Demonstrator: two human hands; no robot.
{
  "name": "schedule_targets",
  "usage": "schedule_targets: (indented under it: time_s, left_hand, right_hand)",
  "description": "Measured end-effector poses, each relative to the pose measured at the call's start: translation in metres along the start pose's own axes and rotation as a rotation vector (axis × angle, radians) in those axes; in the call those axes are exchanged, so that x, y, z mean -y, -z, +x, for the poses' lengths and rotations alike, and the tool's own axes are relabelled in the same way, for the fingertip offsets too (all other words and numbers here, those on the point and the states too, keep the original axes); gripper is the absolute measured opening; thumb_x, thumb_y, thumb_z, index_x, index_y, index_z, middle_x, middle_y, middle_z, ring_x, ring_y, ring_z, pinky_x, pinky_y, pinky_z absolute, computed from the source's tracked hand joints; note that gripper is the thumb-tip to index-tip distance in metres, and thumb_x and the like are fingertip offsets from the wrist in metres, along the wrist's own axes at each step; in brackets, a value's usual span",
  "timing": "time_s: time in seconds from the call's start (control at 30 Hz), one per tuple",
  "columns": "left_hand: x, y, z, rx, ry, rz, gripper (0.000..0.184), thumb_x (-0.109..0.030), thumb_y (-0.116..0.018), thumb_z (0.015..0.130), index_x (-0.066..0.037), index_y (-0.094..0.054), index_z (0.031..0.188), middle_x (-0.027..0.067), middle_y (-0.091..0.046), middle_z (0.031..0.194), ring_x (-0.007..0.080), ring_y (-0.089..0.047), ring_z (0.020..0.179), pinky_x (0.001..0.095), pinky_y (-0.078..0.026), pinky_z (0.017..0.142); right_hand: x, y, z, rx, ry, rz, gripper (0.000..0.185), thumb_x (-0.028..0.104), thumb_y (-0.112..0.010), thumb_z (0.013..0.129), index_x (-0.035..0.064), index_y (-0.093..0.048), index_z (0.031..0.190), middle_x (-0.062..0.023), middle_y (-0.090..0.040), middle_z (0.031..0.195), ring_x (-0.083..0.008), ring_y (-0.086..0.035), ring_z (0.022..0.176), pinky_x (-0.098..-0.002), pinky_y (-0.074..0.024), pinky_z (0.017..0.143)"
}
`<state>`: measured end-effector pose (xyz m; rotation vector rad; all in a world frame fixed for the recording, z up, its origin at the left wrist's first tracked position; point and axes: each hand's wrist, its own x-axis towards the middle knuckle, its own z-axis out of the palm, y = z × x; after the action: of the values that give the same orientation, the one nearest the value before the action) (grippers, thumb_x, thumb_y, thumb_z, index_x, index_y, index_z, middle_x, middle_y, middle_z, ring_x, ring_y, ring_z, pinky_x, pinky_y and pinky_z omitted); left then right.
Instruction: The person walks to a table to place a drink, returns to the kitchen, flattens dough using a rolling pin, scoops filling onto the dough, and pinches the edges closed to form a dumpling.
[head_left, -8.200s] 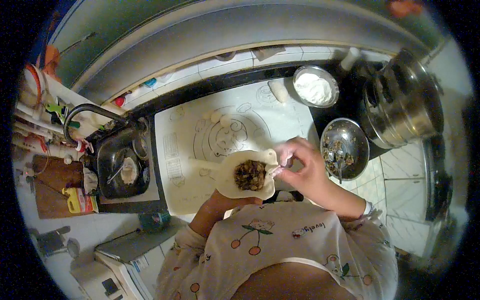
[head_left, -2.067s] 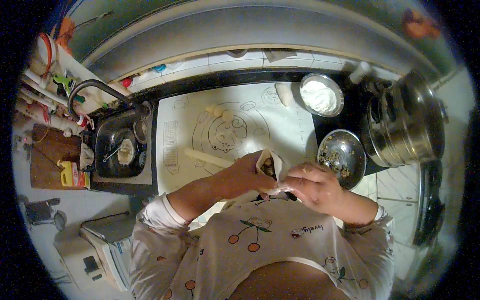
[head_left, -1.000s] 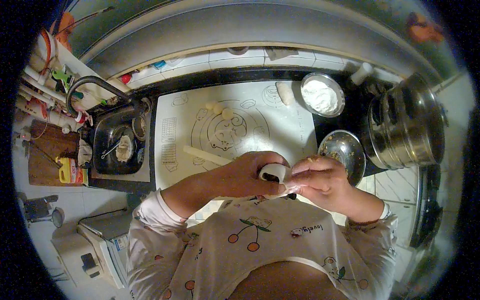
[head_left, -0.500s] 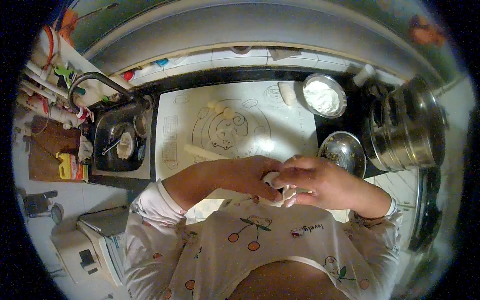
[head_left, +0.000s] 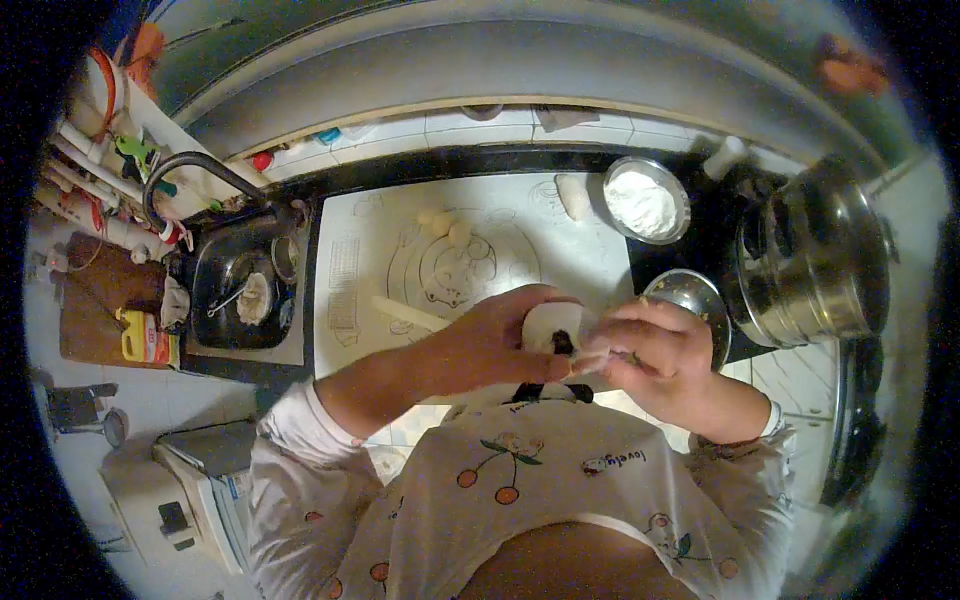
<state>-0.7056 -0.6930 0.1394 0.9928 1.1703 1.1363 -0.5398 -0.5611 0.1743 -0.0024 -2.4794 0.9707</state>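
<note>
Above the mat's front edge, my left hand [head_left: 490, 335] curls around a round white dough wrapper [head_left: 545, 320] with a dark spot in its middle; whether that is filling or a gap I cannot tell. My right hand [head_left: 660, 345] pinches the wrapper's edge from the right, fingers bunched. Behind the hands lies a white printed kneading mat [head_left: 370, 240], with small pale dough pieces [head_left: 440, 225] on it. A pale stick, perhaps a rolling pin [head_left: 405, 312], pokes out past my left forearm. A longer dough lump [head_left: 573, 197] rests at the mat's far right.
At the back right stands a metal bowl of white flour [head_left: 643, 203]. Nearer, a second metal bowl [head_left: 695, 290] is partly behind my right hand. A stacked steel steamer [head_left: 815, 260] stands further right. On the left are a dark sink [head_left: 215, 325] and curved tap [head_left: 190, 157].
My hands have moved slightly apart, and the right one has shifted right and up. More of the white dough and its dark spot now shows between them.
</note>
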Motion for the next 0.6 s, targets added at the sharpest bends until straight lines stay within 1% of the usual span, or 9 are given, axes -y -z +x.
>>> schedule_targets:
  time_s: [0.03, 0.07, 0.1, 0.17, 0.2, 0.3, 0.4, 0.5, 0.6]
  left_hand:
    - [0.002, -0.005, -0.003, -0.057, -0.026, -0.159, 0.071, -0.015, -0.079, 0.064, -0.010, -0.041, 0.124, 0.0073, -0.058, 0.104, 0.0179, -0.056, 0.096, 0.0329, -0.045, 0.087]
    - [0.000, -0.005, -0.006, -0.051, -0.205, 0.065, 0.081, -0.010, -0.080, 0.063, -0.011, -0.034, 0.129, 0.0066, -0.055, 0.109, 0.0180, -0.054, 0.099, 0.0323, -0.045, 0.087]
    - [0.002, -0.009, -0.006, -0.094, -0.182, 0.006, 0.082, -0.011, -0.080, 0.063, -0.012, -0.033, 0.130, 0.0064, -0.054, 0.110, 0.0181, -0.054, 0.101, 0.0321, -0.046, 0.087]
    - [0.011, -0.020, -0.007, -0.181, -0.136, -0.118, 0.083, -0.012, -0.081, 0.063, -0.012, -0.031, 0.130, 0.0060, -0.052, 0.113, 0.0183, -0.052, 0.103, 0.0318, -0.046, 0.086]
    - [-0.001, -0.024, -0.010, -0.170, 0.026, -0.286, 0.085, -0.018, -0.082, 0.062, -0.012, -0.032, 0.129, 0.0060, -0.052, 0.112, 0.0182, -0.051, 0.104, 0.0317, -0.046, 0.084]
    - [0.016, -0.020, -0.006, -0.233, -0.092, -0.066, 0.081, -0.020, -0.083, 0.061, -0.012, -0.036, 0.126, 0.0055, -0.054, 0.107, 0.0179, -0.053, 0.100, 0.0311, -0.046, 0.083]
    - [0.013, -0.019, -0.007, -0.247, -0.162, 0.157, 0.071, -0.011, -0.078, 0.065, -0.006, -0.036, 0.122, 0.0074, -0.054, 0.104, 0.0152, -0.054, 0.094, 0.0295, -0.048, 0.081]
    - [0.019, -0.016, -0.006, -0.230, -0.179, 0.188, 0.068, -0.016, -0.080, 0.064, -0.005, -0.041, 0.119, 0.0078, -0.055, 0.104, 0.0147, -0.054, 0.094, 0.0292, -0.048, 0.080]
    - [0.017, -0.015, -0.007, -0.195, -0.158, 0.177, 0.068, -0.021, -0.082, 0.062, -0.005, -0.044, 0.116, 0.0075, -0.057, 0.102, 0.0153, -0.055, 0.093, 0.0302, -0.047, 0.080]
  right_hand:
    - [0.000, 0.000, 0.000, -0.041, -0.006, -0.010, 0.018, 0.008, -0.068, 0.070, 0.0076, -0.064, 0.087, -0.0086, -0.061, 0.088, -0.0253, -0.061, 0.074, -0.0325, -0.0503, 0.065]
    - [0.000, -0.002, 0.001, -0.082, -0.010, -0.019, 0.020, 0.006, -0.068, 0.068, 0.0070, -0.064, 0.088, -0.0091, -0.061, 0.088, -0.0254, -0.061, 0.074, -0.0324, -0.0502, 0.064]
    - [-0.001, -0.003, 0.001, -0.123, -0.013, -0.029, 0.021, 0.005, -0.069, 0.067, 0.0064, -0.064, 0.088, -0.0096, -0.061, 0.088, -0.0254, -0.061, 0.073, -0.0323, -0.0501, 0.064]
    - [-0.006, -0.007, -0.002, -0.055, -0.074, 0.057, 0.021, 0.004, -0.068, 0.068, 0.0061, -0.064, 0.088, -0.0104, -0.061, 0.089, -0.0261, -0.061, 0.074, -0.0331, -0.0500, 0.064]
    - [-0.007, -0.009, -0.002, -0.019, -0.105, 0.101, 0.021, 0.004, -0.067, 0.068, 0.0059, -0.064, 0.089, -0.0108, -0.061, 0.090, -0.0264, -0.061, 0.074, -0.0334, -0.0500, 0.064]
    - [0.002, -0.005, 0.003, 0.029, -0.121, 0.057, 0.019, 0.004, -0.066, 0.069, 0.0055, -0.063, 0.087, -0.0114, -0.061, 0.091, -0.0272, -0.061, 0.076, -0.0342, -0.0502, 0.065]
    - [-0.004, -0.004, 0.000, 0.063, -0.050, 0.033, 0.020, 0.004, -0.066, 0.070, 0.0062, -0.063, 0.089, -0.0111, -0.061, 0.092, -0.0276, -0.061, 0.079, -0.0346, -0.0504, 0.066]
    - [-0.005, -0.003, 0.000, 0.087, -0.022, 0.051, 0.020, 0.003, -0.065, 0.072, 0.0068, -0.063, 0.091, -0.0116, -0.061, 0.092, -0.0280, -0.061, 0.079, -0.0346, -0.0505, 0.067]
    - [-0.013, -0.006, -0.002, 0.102, -0.014, 0.177, 0.023, 0.006, -0.066, 0.072, 0.0071, -0.063, 0.096, -0.0112, -0.060, 0.093, -0.0271, -0.061, 0.081, -0.0344, -0.0502, 0.067]
